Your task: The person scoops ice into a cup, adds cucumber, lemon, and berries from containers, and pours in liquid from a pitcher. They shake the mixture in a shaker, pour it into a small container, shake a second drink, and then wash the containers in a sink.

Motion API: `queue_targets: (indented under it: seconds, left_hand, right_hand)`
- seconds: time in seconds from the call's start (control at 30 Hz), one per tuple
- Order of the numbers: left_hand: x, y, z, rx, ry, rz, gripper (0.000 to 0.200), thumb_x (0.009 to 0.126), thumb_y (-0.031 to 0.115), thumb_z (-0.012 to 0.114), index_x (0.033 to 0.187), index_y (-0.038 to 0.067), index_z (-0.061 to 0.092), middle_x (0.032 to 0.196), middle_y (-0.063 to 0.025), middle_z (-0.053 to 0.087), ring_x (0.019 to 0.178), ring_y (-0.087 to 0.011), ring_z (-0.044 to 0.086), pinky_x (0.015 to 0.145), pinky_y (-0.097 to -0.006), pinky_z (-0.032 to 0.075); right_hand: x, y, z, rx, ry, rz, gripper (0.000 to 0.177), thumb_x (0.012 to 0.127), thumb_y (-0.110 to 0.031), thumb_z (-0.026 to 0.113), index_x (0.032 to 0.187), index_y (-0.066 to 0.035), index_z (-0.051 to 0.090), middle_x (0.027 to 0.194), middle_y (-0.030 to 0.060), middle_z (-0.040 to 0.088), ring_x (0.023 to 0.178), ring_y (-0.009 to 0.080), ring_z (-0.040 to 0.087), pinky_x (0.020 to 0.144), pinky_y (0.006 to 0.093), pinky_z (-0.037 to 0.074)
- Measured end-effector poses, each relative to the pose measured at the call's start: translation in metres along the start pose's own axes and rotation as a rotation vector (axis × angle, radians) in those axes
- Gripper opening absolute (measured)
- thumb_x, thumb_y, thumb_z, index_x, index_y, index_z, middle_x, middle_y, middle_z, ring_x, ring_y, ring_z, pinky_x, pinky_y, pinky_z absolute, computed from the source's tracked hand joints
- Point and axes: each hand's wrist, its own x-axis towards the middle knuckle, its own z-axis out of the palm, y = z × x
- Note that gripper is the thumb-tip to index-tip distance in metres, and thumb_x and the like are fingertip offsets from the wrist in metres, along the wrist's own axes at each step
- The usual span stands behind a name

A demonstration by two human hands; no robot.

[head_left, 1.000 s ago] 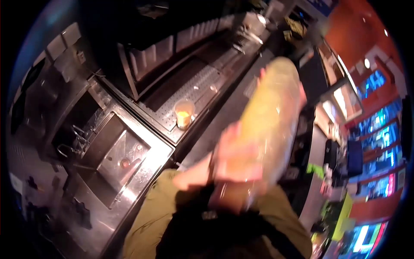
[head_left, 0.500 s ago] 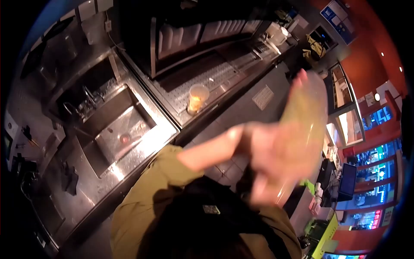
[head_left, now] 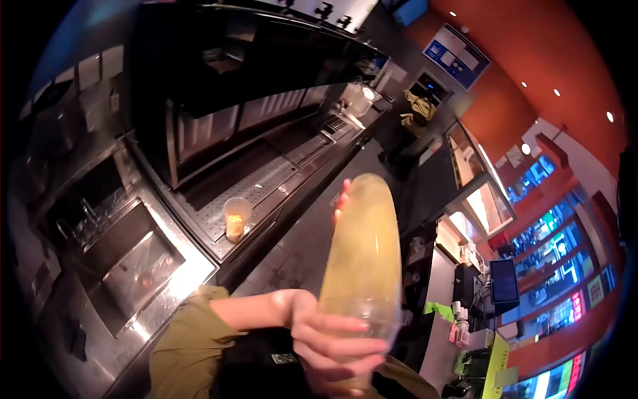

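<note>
A long translucent shaker point(head_left: 362, 253) with pale yellow liquid fills the middle of the view, its rounded end pointing away from me. Around its near, clearer section wrap the fingers of my left hand point(head_left: 332, 342), closed on it. Of my right hand point(head_left: 343, 199) only the fingertips show, curled over the left side of the shaker's far end; the rest is hidden behind it. Apart from both hands, a clear plastic cup point(head_left: 235, 223) with orange-yellow contents stands upright on the perforated metal counter point(head_left: 229, 193) to the left.
A steel sink point(head_left: 133, 266) with a tap point(head_left: 90, 213) lies at the left. Farther along the counter is a white container point(head_left: 359, 100). On the right are another counter point(head_left: 432, 352), a dark monitor point(head_left: 503, 280) and windows. Grey tiled floor runs between.
The shaker and both hands, blurred before, have come lower and nearer to me, and show sharply now. My view has turned, so the sink and the cup appear farther left and lower.
</note>
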Motion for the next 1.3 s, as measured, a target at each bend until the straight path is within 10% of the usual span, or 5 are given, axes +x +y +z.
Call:
queue_targets:
  seconds: [0.2,0.33,0.53,0.7,1.3]
  left_hand:
    - [-0.030,-0.060,-0.022,0.131,-0.182,0.253,0.019,0.079,0.026,0.056,0.097,0.022,0.052,0.100,-0.0026,0.060,0.087,-0.0170,0.061,0.076,-0.0367,0.049]
    - [-0.034,-0.049,-0.017,0.191,-0.095,0.616,0.020,0.078,0.026,0.056,0.098,0.023,0.051,0.101,-0.0032,0.059,0.086,-0.0173,0.061,0.074,-0.0379,0.048]
    - [-0.044,-0.027,0.015,0.173,-0.066,-0.130,0.043,0.080,0.038,0.053,0.115,0.014,0.045,0.117,-0.0063,0.051,0.101,-0.0234,0.052,0.088,-0.0377,0.039]
    - [-0.107,-0.082,0.133,1.444,-0.433,-0.699,0.068,0.082,0.049,0.050,0.134,0.008,0.035,0.134,-0.0104,0.041,0.119,-0.0318,0.042,0.100,-0.0378,0.030]
    - [-0.060,-0.019,0.005,0.488,-0.324,-0.433,0.056,0.081,0.040,0.052,0.123,0.005,0.040,0.123,-0.0094,0.043,0.107,-0.0279,0.046,0.091,-0.0360,0.033]
  right_hand:
    - [0.032,-0.012,0.049,-0.101,0.369,-0.091,0.066,0.081,-0.056,0.047,0.120,-0.003,0.047,0.109,0.0154,0.057,0.093,0.0266,0.058,0.077,0.0358,0.050]
    - [0.036,-0.034,-0.010,0.055,-0.319,0.161,0.077,0.077,-0.045,0.062,0.138,-0.016,0.027,0.142,0.0155,0.021,0.121,0.0297,0.038,0.100,0.0410,0.035]
    - [0.044,-0.020,-0.003,0.176,-0.001,0.023,0.076,0.078,-0.044,0.059,0.133,-0.001,0.030,0.129,0.0184,0.041,0.114,0.0304,0.046,0.096,0.0387,0.041]
    - [0.062,-0.030,-0.027,0.242,-0.084,0.056,0.076,0.078,-0.050,0.053,0.130,0.002,0.033,0.125,0.0173,0.046,0.110,0.0299,0.049,0.093,0.0393,0.042]
    - [0.053,-0.045,-0.007,0.377,-0.022,-0.200,0.062,0.084,-0.051,0.040,0.122,-0.002,0.043,0.117,0.0121,0.053,0.105,0.0235,0.052,0.088,0.0368,0.045]
